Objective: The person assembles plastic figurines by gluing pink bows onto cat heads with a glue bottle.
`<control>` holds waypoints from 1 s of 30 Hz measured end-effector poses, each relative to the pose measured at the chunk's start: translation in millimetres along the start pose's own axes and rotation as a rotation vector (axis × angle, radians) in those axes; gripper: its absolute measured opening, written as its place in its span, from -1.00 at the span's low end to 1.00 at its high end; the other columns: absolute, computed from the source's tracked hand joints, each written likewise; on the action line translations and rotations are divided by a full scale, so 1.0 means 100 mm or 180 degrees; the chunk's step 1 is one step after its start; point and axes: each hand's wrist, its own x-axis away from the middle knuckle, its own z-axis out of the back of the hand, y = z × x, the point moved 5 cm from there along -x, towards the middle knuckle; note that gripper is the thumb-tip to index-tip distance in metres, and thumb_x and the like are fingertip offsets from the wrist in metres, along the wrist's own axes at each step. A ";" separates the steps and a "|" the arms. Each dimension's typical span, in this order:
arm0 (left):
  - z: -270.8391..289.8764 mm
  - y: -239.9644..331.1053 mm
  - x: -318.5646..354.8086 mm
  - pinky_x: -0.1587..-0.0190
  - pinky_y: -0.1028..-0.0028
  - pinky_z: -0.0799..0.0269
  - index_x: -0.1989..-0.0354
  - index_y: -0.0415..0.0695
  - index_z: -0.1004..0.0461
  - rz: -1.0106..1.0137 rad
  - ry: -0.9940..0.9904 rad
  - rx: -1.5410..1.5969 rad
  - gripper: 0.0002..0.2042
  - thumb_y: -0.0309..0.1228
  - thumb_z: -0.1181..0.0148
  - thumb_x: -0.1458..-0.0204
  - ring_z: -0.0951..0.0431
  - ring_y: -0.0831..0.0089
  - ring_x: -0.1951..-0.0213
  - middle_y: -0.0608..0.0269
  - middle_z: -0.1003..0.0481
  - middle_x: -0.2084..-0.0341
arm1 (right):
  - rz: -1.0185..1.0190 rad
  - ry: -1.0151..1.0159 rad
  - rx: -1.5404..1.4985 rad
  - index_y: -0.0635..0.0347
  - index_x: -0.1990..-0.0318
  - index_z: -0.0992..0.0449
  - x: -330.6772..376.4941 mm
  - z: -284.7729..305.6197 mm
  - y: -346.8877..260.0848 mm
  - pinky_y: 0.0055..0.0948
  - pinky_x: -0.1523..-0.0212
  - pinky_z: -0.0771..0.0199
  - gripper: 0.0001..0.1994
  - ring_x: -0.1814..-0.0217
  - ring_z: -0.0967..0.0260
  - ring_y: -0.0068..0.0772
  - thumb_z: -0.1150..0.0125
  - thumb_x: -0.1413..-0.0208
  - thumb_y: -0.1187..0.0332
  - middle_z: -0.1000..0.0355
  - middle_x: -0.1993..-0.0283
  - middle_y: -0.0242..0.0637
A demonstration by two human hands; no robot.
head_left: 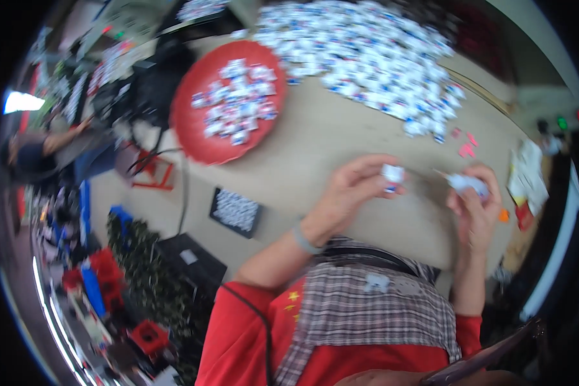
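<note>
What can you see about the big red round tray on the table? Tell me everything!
The red tray is round, though the wide lens stretches it into an oval. It is shallow with a raised rim, and looks like plastic. It sits flat on the pale table, toward the left, holding a loose cluster of small white pieces with blue and reddish marks. Neither the left hand nor the right hand touches it. Blur hides finer details.

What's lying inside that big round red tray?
The round red tray holds a cluster of small white pieces with blue markings. Bare red shows around them; the tray's surface directly beneath the pieces is covered.
</note>
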 end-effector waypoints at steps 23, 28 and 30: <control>-0.07 -0.09 -0.08 -0.05 0.35 -0.41 0.02 -0.34 -0.36 -0.0159 -0.0005 -0.0317 -0.70 -0.66 -0.11 -0.03 -0.49 0.33 0.06 0.00 -0.46 0.11 | 0.1722 0.0119 0.1849 0.39 0.00 -0.36 0.18 -0.08 -0.16 -0.53 0.44 -0.45 -0.58 0.37 -0.52 -0.32 -0.19 -0.12 0.22 -0.47 0.29 -0.08; -0.06 -0.10 -0.08 -0.04 0.37 -0.40 0.03 -0.33 -0.36 -0.0158 -0.0005 -0.0324 -0.70 -0.66 -0.13 -0.02 -0.49 0.33 0.08 0.02 -0.47 0.11 | 0.1766 0.0060 0.1907 0.39 0.00 -0.36 0.18 -0.10 -0.16 -0.52 0.43 -0.46 -0.57 0.35 -0.52 -0.31 -0.20 -0.11 0.22 -0.47 0.29 -0.09; -0.06 -0.10 -0.08 -0.03 0.37 -0.40 0.03 -0.32 -0.36 -0.0191 0.0012 -0.0323 -0.70 -0.65 -0.13 -0.02 -0.50 0.33 0.08 0.02 -0.47 0.11 | 0.1750 0.0062 0.1916 0.39 0.01 -0.37 0.18 -0.11 -0.16 -0.52 0.43 -0.45 -0.57 0.36 -0.52 -0.32 -0.20 -0.10 0.22 -0.47 0.29 -0.08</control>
